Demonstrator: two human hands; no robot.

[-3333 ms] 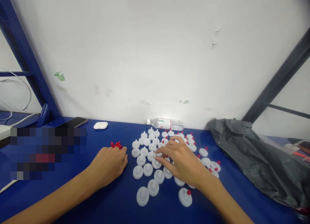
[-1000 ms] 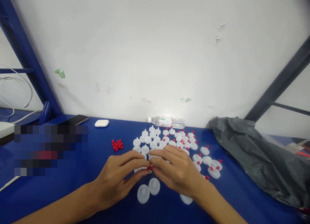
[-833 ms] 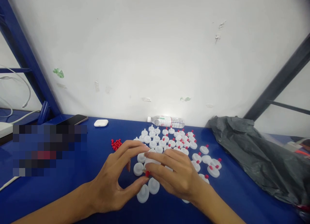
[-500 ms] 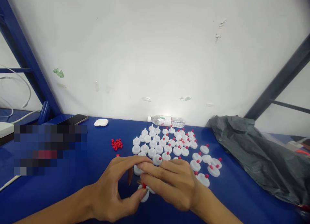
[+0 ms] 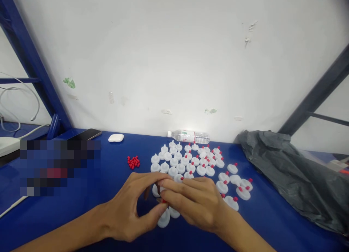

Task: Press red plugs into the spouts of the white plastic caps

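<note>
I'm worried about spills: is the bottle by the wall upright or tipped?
Tipped: the bottle lies on its side along the wall, its white cap at one end.

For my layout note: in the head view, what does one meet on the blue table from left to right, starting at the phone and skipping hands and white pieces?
Phone, white case, pile of small red pieces, clear bottle lying on its side, dark grey bag.

Red caps (image 5: 133, 162) heaped left, bare white discs (image 5: 164, 168) nozzle-up centrally, red-tipped discs (image 5: 201, 170) right, held red cap (image 5: 164, 201) part-hidden
</note>
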